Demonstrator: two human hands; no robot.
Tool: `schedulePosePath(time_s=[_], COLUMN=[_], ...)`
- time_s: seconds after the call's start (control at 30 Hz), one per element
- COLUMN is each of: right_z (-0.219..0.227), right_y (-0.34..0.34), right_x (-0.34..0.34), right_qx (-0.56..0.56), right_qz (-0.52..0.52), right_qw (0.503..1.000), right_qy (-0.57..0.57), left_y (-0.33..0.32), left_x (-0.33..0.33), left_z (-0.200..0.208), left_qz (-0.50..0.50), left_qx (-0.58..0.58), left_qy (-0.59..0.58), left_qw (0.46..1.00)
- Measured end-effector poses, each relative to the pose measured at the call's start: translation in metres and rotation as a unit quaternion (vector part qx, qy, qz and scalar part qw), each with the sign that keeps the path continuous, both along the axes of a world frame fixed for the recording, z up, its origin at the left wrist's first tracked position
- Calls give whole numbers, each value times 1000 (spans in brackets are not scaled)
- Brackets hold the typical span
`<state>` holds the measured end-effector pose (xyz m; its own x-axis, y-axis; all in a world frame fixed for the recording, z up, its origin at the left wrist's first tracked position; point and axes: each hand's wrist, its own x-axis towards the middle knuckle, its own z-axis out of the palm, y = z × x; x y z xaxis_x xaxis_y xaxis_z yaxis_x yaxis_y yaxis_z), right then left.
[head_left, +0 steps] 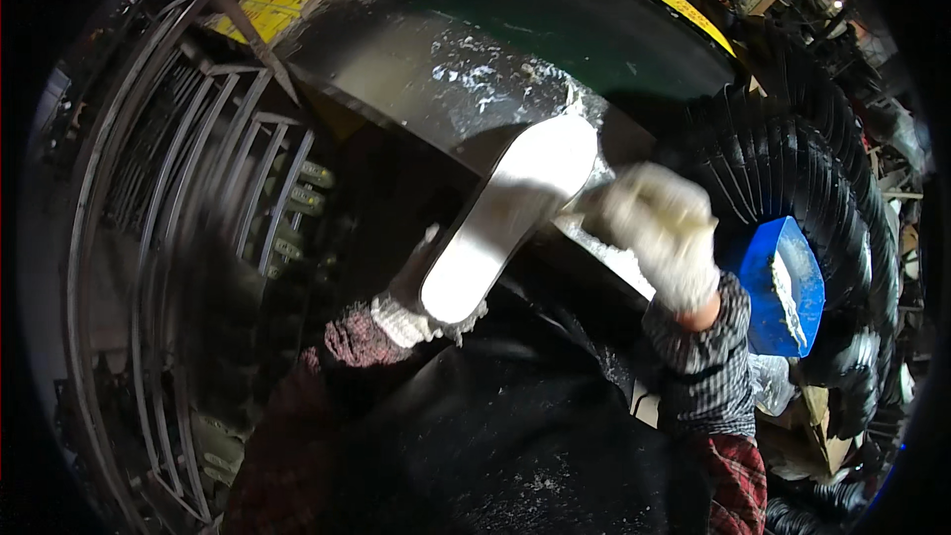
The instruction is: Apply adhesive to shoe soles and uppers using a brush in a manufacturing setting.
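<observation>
The left hand, in a pale knitted glove, is mostly hidden beneath a white shoe sole, supporting it from below; how far its fingers curl cannot be told. The sole slants in front of the person, its upper end over the near edge of a dark table. The right hand, gloved too, is blurred beside the sole's right edge, fingers bent inward; whether it grips anything cannot be told.

White residue is spattered across the table beyond the sole. A black apron, specked with white, covers the person's front.

To the right, past the checked sleeve, stands a blue angular container, with a strip of white material inside. Just below it lies a clear plastic bag, its contents indistinct. Black ribbed material bulges behind the container. On the left stands a metal rack.
</observation>
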<state>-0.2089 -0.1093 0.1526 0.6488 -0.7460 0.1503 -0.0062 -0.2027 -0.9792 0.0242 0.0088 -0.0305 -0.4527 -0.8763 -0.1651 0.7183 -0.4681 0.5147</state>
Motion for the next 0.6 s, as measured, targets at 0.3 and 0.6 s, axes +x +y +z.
schedulePosePath(time_s=[0.3, 0.6], right_z=[-32, -53], right_y=[30, 5], right_x=[-51, -50], right_qx=[-5, 75], right_qz=[148, 2], right_qw=[986, 996], right_qy=[73, 39], left_y=[-11, 3], left_x=[-10, -4], left_z=[20, 1], left_qz=[-44, 77], left_qx=[35, 90], left_qy=[319, 87], left_qw=[946, 989])
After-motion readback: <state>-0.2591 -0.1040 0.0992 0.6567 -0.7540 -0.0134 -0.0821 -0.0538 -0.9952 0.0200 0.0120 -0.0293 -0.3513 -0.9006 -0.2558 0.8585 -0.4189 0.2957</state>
